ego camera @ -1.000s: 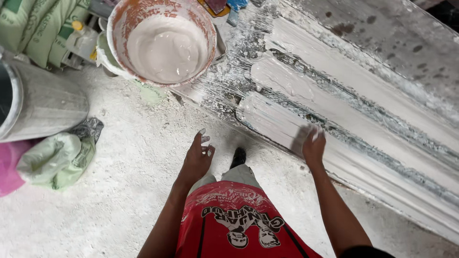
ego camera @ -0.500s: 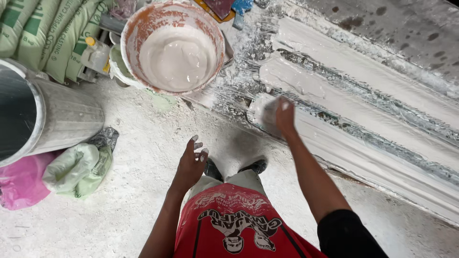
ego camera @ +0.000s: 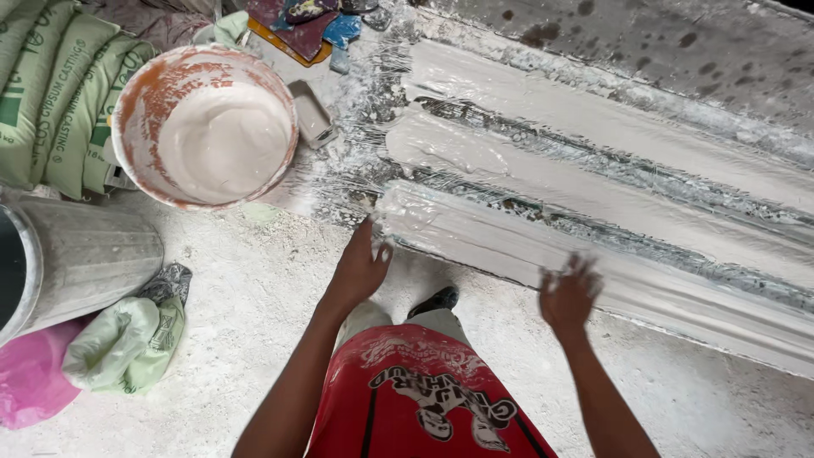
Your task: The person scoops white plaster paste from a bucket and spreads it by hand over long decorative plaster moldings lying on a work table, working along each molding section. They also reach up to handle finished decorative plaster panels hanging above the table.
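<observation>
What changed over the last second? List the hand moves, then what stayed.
The right hand came off the end of the nearest white plaster strip, where it pressed half a second ago, and now hangs blurred near that strip's front edge. The left hand reached forward to the strip's left end. Neither hand holds anything. The bucket of wet plaster, the metal drum and the sacks stayed put.

**Plaster-dusted floor under me**

I stand on a rough grey concrete floor (ego camera: 212, 339), white with plaster dust. On it sit a round orange-stained bucket of wet white plaster (ego camera: 206, 127), a dented grey metal drum (ego camera: 85, 259), stacked pale green sacks (ego camera: 51, 93), a crumpled pink bag (ego camera: 30, 377), and three long white plaster strips (ego camera: 593, 195) on clear plastic sheeting (ego camera: 356, 110).
</observation>
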